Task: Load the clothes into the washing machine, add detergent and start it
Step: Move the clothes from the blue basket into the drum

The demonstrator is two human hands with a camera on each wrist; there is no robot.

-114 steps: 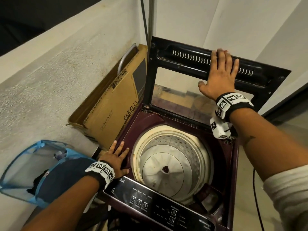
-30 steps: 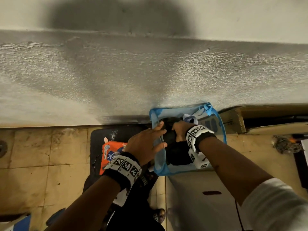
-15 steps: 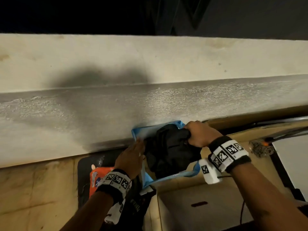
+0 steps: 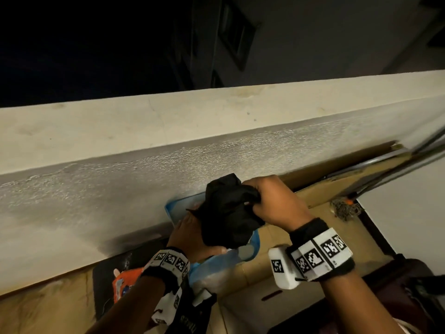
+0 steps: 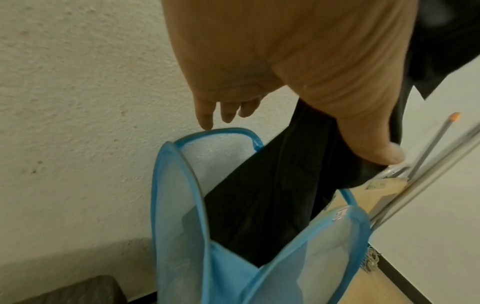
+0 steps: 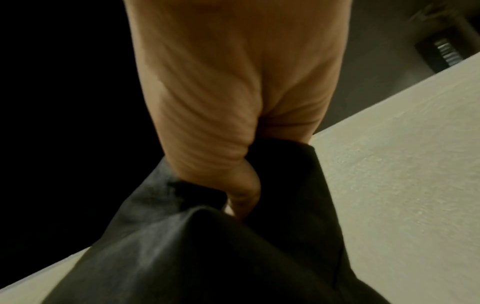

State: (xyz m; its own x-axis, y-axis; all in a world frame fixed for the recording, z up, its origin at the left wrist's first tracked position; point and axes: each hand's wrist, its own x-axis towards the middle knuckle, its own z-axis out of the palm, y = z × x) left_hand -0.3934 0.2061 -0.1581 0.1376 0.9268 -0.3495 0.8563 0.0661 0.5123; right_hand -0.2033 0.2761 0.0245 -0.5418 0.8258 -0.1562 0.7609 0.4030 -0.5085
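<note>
The black garment (image 4: 228, 213) is bunched up above the mouth of the blue mesh laundry hamper (image 5: 182, 185), its lower part trailing down inside the hamper between the mesh walls. My right hand (image 4: 274, 203) has its fingers curled tight into the top of the cloth, a fistful of it clenched against my palm, as the right wrist view shows close up. My left hand (image 4: 190, 235) is just below and to the left, beside the hanging fabric: my thumb (image 5: 374, 152) presses against the black cloth while my other fingers (image 5: 205, 119) stretch out loosely, the tips right at the hamper's blue rim. The hamper stands against the rough plastered wall (image 4: 120, 184), with a flattened cardboard box (image 4: 337, 186) just to its right and metal poles (image 5: 441, 156) leaning there. On the floor to the left of the hamper lies an orange packet (image 4: 122, 283) on a dark mat (image 4: 106, 280).
</note>
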